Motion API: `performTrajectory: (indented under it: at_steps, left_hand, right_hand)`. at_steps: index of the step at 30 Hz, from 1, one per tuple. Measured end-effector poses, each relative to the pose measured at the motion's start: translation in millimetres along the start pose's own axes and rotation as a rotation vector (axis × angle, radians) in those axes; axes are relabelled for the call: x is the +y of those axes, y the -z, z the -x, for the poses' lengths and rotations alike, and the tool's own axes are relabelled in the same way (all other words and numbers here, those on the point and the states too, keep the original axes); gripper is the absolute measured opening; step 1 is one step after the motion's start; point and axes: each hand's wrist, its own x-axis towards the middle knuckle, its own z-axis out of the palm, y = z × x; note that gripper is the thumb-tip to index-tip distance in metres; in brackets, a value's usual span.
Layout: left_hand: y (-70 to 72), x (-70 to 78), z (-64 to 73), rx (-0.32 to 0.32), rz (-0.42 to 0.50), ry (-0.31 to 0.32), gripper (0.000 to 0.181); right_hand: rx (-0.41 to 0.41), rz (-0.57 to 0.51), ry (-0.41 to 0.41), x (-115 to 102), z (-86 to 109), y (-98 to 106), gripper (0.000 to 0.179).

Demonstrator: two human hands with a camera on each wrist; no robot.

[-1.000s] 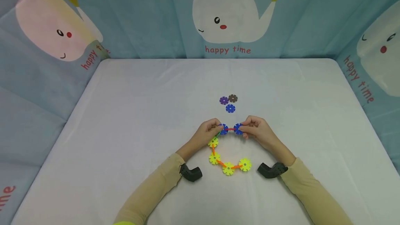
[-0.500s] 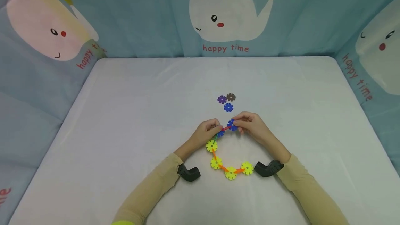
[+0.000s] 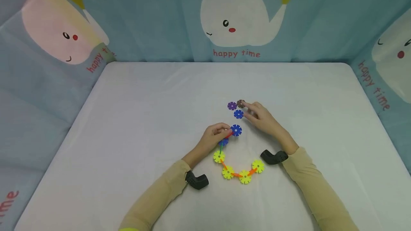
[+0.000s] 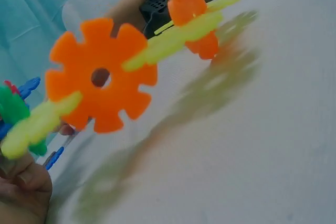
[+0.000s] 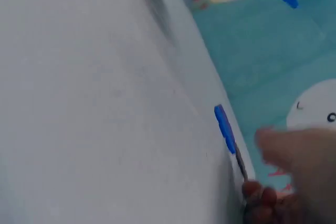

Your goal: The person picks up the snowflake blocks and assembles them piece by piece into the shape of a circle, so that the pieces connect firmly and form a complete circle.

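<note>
My left hand pinches a chain of notched plastic snowflake discs near its red disc. At the chain's upper end, a blue disc sticks out past the fingertips; another blue disc sits below them. A green disc links this to several yellow discs joined by orange ones, curving rightward. The left wrist view shows that part raised above its shadow. My right hand holds nothing, fingers extended at a loose brown disc; contact is unclear.
A loose purple disc and a loose blue disc lie beside the brown one on the white table. Black wrist mounts sit at both cuffs. A blue whale-print curtain stands behind the table and along its sides.
My right hand has let go of the chain's end blue disc and moved away to the loose discs. My left hand keeps its hold, now nearer the red disc; the yellow part has swung right.
</note>
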Motion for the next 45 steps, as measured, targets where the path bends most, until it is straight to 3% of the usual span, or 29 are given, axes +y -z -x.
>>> performTrajectory:
  at_steps: [3,5,8,10,14,20,23,27,31,36,45]
  left_hand:
    - [-1.1,5.1,1.6,0.054,0.021,0.017,0.017]
    - [-1.6,6.5,1.6,0.078,0.037,0.028,0.016]
    - [-2.1,7.3,1.2,0.082,0.048,0.043,0.015]
    - [-2.3,7.3,1.1,0.072,0.054,0.045,0.014]
    - [-2.2,6.9,1.5,0.063,0.075,0.038,0.012]
    - [-0.8,7.0,1.9,0.079,0.072,0.048,0.012]
    - [-0.1,7.2,2.2,0.094,0.055,0.055,0.013]
    - [-0.6,7.6,1.9,0.102,0.041,0.060,0.013]
    - [-3.0,8.9,1.9,0.116,0.014,0.061,0.014]
    - [-4.8,8.7,2.4,0.148,-0.041,0.046,0.014]
    - [-0.8,-20.3,-6.7,0.135,-0.022,0.046,0.015]
  right_hand:
    - [-0.013,0.344,-0.042,0,0.4,-1,0.043]
    - [0.007,0.427,-0.057,1,2.5,-3,0.040]
    - [0.136,0.453,-0.010,5,5.7,-4,0.022]
    - [0.232,0.418,0.052,10,7.5,-3,0.010]
    - [0.306,0.281,0.117,17,9.1,1,0.023]
    - [0.305,0.021,-0.080,17,13.7,7,0.023]
    - [0.263,-0.109,-0.136,12,15.9,8,0.022]
    - [0.152,-0.288,-0.133,-4,18.6,5,0.016]
    - [0.067,-0.381,-0.015,-28,21.7,3,0.007]
    - [0.030,-0.388,0.112,-32,22.6,-1,0.010]
    - [0.046,-0.266,0.139,-53,23.0,2,0.010]
